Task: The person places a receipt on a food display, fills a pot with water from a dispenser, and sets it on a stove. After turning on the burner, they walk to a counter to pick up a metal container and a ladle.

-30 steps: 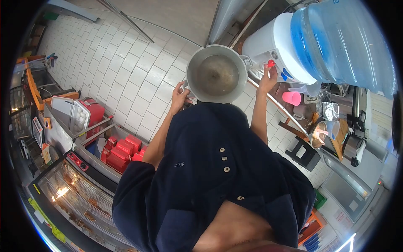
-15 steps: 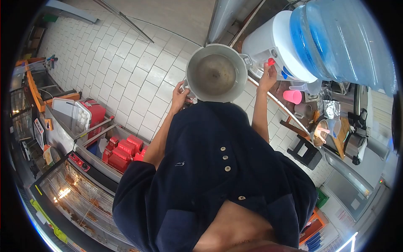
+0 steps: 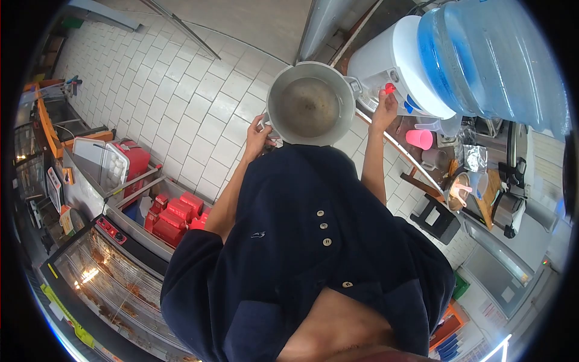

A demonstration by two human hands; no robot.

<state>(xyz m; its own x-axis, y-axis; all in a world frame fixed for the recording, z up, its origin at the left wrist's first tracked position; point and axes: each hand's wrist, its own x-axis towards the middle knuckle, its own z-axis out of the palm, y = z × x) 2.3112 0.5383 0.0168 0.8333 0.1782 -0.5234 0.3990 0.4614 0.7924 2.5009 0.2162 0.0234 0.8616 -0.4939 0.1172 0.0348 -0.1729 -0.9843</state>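
A round grey metal pot (image 3: pixel 310 104) with liquid inside is held level in front of my body. The fingers of my left hand (image 3: pixel 258 137) are wrapped round its left handle. At the red tap (image 3: pixel 389 88) of the white water dispenser (image 3: pixel 377 54), my right hand (image 3: pixel 384 111) has its fingers closed on the tap. The pot's right handle (image 3: pixel 354 86) is close beside the dispenser, below the tap. A large blue water bottle (image 3: pixel 488 60) rests on the dispenser.
A pink cup (image 3: pixel 418 139), a metal mug (image 3: pixel 433 159) and a bowl (image 3: pixel 458 190) stand on the counter at the right. Red containers (image 3: pixel 177 218) lie at the lower left, near a glass display case (image 3: pixel 108 277). A black stool (image 3: pixel 435 218) stands at the right.
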